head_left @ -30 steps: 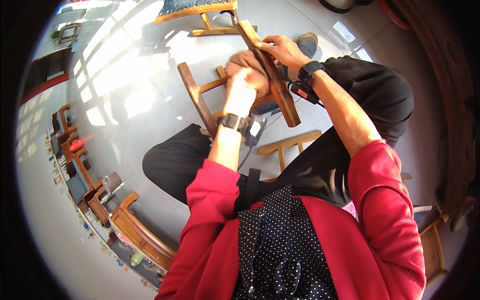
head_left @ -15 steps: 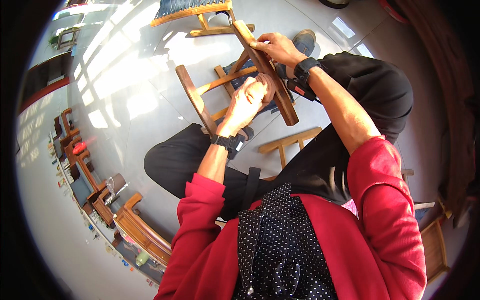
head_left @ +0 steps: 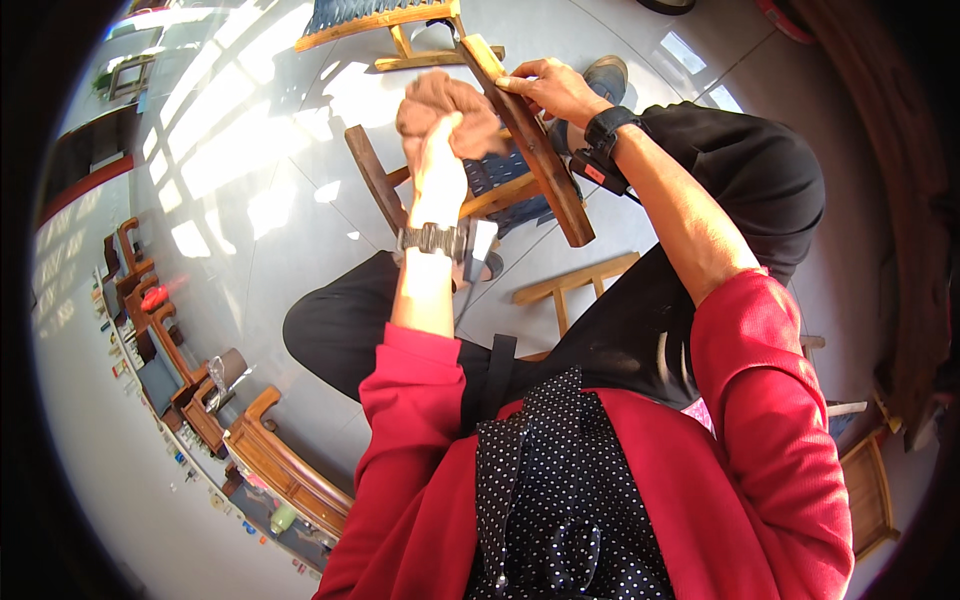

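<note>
A small wooden folding stool with a dark blue woven part stands tilted between my legs. My right hand is closed on the upper end of its long wooden rail, thumb on top. Left of that rail, my left hand is raised and grips a crumpled brown cloth, slightly blurred by motion. The cloth is beside the rail, and it hides part of the stool's frame. Lower on the left, another rail of the stool shows behind my left forearm.
Beyond my hands sits another stool with a blue woven seat. A wooden frame lies under my legs. My shoe is just right of the stool. Carved wooden chairs line the left wall, and sunlight falls on the tiled floor.
My left hand has lifted off the stool's rail and moved up and left with the cloth, which now shows spread out. My right hand keeps its hold on the rail.
</note>
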Demonstrator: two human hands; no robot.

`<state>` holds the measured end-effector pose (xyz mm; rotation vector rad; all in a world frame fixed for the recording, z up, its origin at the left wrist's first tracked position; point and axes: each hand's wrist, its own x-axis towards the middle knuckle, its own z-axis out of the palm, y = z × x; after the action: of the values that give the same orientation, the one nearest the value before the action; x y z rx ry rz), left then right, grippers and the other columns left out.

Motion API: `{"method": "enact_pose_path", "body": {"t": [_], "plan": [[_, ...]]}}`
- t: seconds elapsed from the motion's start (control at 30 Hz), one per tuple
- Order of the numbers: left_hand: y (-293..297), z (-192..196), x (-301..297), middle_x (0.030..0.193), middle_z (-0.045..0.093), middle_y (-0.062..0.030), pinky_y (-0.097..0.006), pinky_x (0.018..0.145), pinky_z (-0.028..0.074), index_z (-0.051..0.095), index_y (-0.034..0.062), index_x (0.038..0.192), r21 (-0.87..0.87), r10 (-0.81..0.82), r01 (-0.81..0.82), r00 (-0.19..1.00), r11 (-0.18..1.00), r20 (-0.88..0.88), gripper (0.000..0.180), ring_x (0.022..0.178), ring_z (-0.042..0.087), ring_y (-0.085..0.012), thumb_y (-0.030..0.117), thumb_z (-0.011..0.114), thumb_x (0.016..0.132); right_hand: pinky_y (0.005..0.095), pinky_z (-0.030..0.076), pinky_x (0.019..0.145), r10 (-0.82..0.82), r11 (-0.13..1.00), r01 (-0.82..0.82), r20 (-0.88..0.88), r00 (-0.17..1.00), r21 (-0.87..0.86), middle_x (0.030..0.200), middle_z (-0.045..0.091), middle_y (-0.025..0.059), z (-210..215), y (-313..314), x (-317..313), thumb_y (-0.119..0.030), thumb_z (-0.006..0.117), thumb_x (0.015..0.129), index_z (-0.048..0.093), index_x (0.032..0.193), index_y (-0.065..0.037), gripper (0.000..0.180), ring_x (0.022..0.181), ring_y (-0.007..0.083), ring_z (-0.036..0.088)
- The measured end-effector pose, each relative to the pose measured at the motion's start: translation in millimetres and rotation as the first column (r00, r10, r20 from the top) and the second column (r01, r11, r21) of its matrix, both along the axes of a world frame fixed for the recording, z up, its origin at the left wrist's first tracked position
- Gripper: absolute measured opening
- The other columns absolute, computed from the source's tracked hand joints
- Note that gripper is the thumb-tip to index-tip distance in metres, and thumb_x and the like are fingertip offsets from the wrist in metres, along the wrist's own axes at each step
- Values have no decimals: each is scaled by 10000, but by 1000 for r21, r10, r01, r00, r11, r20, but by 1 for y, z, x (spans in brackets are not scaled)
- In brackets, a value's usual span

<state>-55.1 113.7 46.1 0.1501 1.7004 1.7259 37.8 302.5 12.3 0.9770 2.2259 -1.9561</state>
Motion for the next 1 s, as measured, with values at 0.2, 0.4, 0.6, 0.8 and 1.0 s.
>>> {"method": "enact_pose_path", "body": {"t": [0.2, 0.4, 0.6, 0.8, 1.0], "plan": [[52, -4, -9, 1278, 578, -189, -426, 1051, 480, 592, 5, 1298, -413, -321, 68, 747, 908, -582, 535, 1200, 600, -317, 72, 731, 786, 362, 593, 801, -52, 918, 55, 17, 998, -393, 1052, 740, 189, -2, 10, 9, -638, 531, 977, 660, 1296, -26, 701, 864, 249, 734], [10, 5, 61, 1076, 531, -158, -423, 909, 495, 655, 55, 1188, -492, -514, 179, 462, 852, -723, 460, 1033, 556, -346, 10, 763, 743, 351, 566, 876, -1, 926, 6, 14, 1000, -378, 1119, 726, 220, 3, 21, 6, -708, 427, 984, 638, 1331, -22, 797, 932, 279, 719], [-29, 9, 103, 1053, 574, -151, -408, 875, 509, 682, 38, 1092, -360, -464, 295, 515, 885, -721, 334, 964, 595, -339, 60, 794, 778, 355, 575, 859, -4, 926, 30, 71, 997, -375, 1145, 718, 210, -1, 12, 10, -703, 435, 987, 644, 1331, -42, 774, 945, 261, 710], [34, 6, -17, 1223, 560, -216, -434, 1016, 487, 569, 21, 1355, -325, -253, 19, 670, 946, -698, 597, 1165, 599, -363, 52, 751, 787, 337, 570, 846, 30, 906, -19, 19, 999, -423, 1113, 728, 176, -4, 13, 17, -688, 440, 998, 659, 1317, -63, 735, 945, 233, 706], [57, 4, -19, 1211, 604, -205, -440, 1018, 505, 572, -14, 1295, -523, -484, 135, 618, 841, -619, 535, 1153, 612, -383, 24, 746, 791, 334, 540, 833, -60, 917, 38, -44, 997, -396, 1104, 733, 122, -1, 23, 9, -644, 472, 1009, 680, 1287, -77, 665, 984, 200, 691]]}}
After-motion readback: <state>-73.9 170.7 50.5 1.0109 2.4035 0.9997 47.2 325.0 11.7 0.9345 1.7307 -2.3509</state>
